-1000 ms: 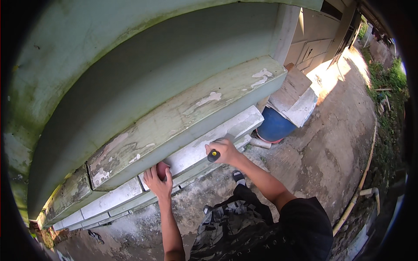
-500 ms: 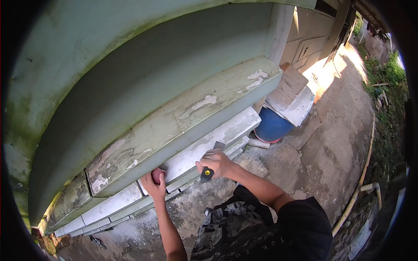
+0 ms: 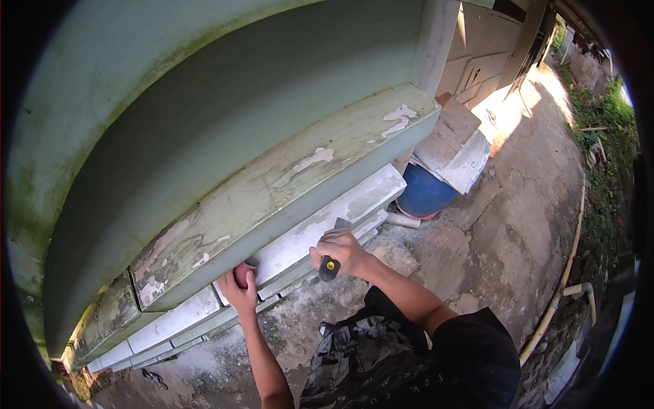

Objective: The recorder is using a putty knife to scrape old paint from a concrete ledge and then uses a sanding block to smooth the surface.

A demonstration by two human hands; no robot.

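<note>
Pale green wall point(image 3: 238, 102) fills the upper left above a flaking ledge point(image 3: 286, 180); lower, left of centre, the left hand point(image 3: 238, 293) curls round a reddish rounded piece point(image 3: 241, 275) at the white lower ledge point(image 3: 368, 196); near centre, the right hand point(image 3: 342, 252) grips a scraper point(image 3: 329, 270), blade over that ledge; rightward, boards point(image 3: 449, 133) top a blue tub point(image 3: 424, 193).

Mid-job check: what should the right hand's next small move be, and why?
Probably a short push of the black-handled scraper along the white-and-grey painted ledge: the right hand grips it, its flat grey blade points toward a patchy grey area, and the left hand, holding a reddish rounded object, sits clear of that path.
</note>
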